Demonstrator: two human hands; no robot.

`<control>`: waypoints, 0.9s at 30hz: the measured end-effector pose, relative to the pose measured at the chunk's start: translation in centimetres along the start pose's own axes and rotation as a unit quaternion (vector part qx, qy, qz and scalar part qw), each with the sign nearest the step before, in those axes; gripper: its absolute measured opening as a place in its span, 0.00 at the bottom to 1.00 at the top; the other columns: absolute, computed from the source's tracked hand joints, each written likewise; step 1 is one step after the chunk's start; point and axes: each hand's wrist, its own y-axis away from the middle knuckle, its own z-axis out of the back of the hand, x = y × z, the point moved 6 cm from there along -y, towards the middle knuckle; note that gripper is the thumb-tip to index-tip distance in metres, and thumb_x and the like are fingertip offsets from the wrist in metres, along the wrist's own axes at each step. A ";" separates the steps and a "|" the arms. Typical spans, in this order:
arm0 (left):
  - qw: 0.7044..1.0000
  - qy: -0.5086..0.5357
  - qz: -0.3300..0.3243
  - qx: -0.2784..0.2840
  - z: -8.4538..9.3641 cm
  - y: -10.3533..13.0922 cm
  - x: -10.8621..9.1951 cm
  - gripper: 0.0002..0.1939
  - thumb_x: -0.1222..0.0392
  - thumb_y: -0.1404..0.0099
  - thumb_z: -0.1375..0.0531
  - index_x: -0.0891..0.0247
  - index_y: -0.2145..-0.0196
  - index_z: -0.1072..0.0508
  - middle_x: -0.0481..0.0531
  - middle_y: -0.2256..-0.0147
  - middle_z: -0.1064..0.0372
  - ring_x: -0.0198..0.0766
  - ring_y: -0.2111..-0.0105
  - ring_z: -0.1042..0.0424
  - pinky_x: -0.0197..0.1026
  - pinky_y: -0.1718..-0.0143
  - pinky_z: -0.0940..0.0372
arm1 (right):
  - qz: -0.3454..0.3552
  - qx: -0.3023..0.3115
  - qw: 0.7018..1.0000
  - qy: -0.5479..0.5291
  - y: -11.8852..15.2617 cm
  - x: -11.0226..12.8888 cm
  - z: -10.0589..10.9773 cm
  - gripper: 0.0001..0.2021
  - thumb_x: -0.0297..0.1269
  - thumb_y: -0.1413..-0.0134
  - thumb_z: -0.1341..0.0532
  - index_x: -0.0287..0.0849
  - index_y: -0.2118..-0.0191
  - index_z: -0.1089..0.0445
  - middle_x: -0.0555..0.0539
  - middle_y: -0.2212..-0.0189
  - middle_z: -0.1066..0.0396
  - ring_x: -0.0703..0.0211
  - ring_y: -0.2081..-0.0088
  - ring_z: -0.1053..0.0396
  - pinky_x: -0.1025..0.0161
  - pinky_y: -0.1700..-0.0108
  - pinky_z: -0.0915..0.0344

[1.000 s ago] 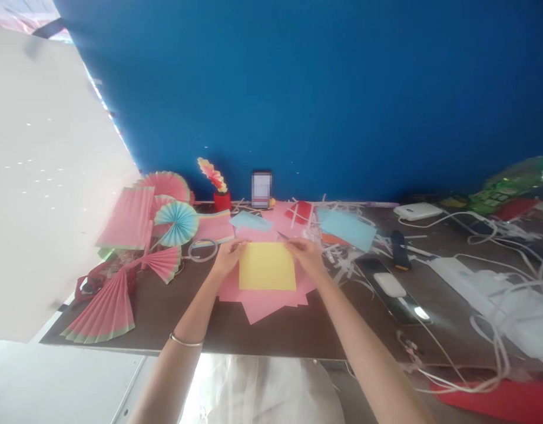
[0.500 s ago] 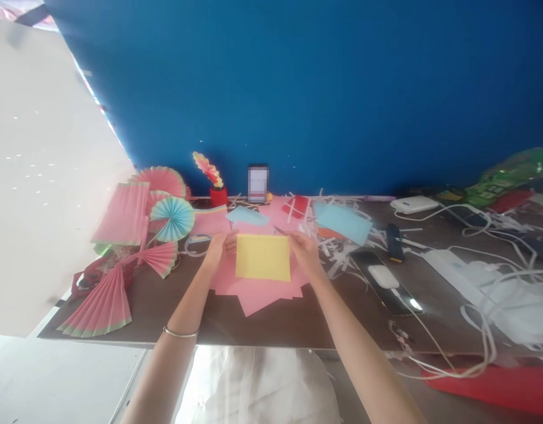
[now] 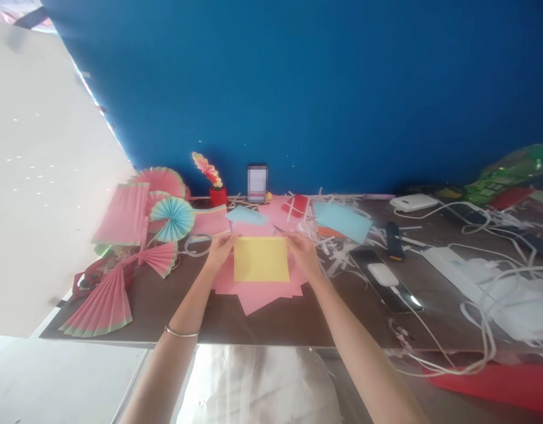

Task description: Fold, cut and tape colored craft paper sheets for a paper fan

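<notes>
Between my two hands is a rectangular sheet of yellow paper [image 3: 261, 259], held by its far corners. My left hand [image 3: 221, 250] pinches the far left corner, and a metal bangle sits on that forearm. At the far right corner my right hand [image 3: 302, 250] has its fingers closed on the sheet. Beneath it lie several overlapping pink papers [image 3: 249, 300], partly covered. Just beyond the yellow sheet rests a light blue paper [image 3: 247, 215]. A round ring-like item [image 3: 197, 245] is close to my left hand.
Folded pink paper fans [image 3: 101, 303] and a blue pleated rosette [image 3: 172, 218] are at the left. A phone [image 3: 257, 184] leans on the blue wall beside a red holder [image 3: 218, 196]. White paper strips [image 3: 340, 259], another phone [image 3: 377, 271] and tangled cables [image 3: 487, 294] lie rightward.
The yellow paper has shifted very slightly left and towards me, with both hands still on its corners. Everything else stays in place.
</notes>
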 end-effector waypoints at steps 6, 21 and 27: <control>0.998 -0.049 -0.010 0.025 -0.3 0.2 -0.4 0.20 0.45 0.49 0.37 0.66 0.70 0.25 0.51 0.72 0.28 0.36 0.72 0.30 0.38 0.69 0.35 | -0.012 0.005 1.000 -0.003 -0.3 -0.3 0.2 0.12 0.45 0.51 0.42 0.43 0.66 0.26 0.47 0.68 0.26 0.55 0.64 0.30 0.58 0.60 0.36; 0.997 -0.064 -0.013 0.043 -0.3 0.4 -0.8 0.19 0.45 0.48 0.38 0.65 0.68 0.23 0.53 0.71 0.27 0.38 0.70 0.29 0.41 0.66 0.34 | -0.001 0.008 1.000 0.021 -0.1 0.5 0.2 0.11 0.42 0.50 0.42 0.43 0.65 0.26 0.46 0.66 0.26 0.55 0.63 0.30 0.58 0.58 0.35; 0.996 -0.069 -0.017 0.046 -0.2 0.3 -0.7 0.19 0.47 0.47 0.38 0.65 0.66 0.24 0.54 0.68 0.26 0.39 0.68 0.28 0.41 0.64 0.34 | -0.005 0.006 1.000 0.022 0.0 0.4 0.3 0.11 0.42 0.50 0.42 0.43 0.65 0.27 0.46 0.64 0.26 0.55 0.62 0.30 0.58 0.58 0.35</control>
